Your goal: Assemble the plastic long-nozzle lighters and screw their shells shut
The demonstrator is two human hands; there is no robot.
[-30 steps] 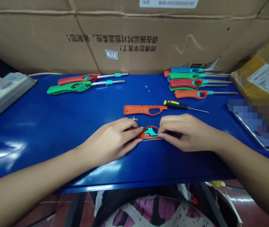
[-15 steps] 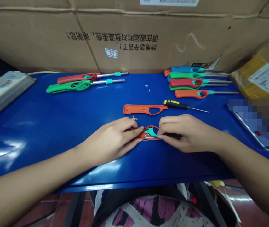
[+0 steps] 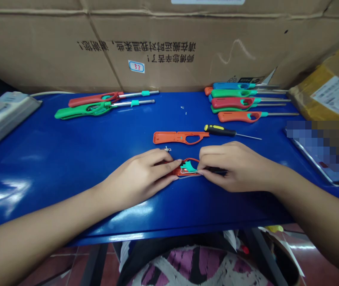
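Steadying the near orange half-shell [image 3: 176,171] centrally on the blue table [image 3: 80,159], the left hand [image 3: 147,171] holds it under half-curled fingers, apparently so the right hand [image 3: 232,167], pinched closed beside the teal piece [image 3: 189,167], exact hold unclear, can work.

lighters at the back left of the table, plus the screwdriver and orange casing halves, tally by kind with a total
Lighters at back left, red lighter and green lighter: 2
Screwdriver: 1
Orange casing halves, loose half and half in the left hand: 2
Total: 5
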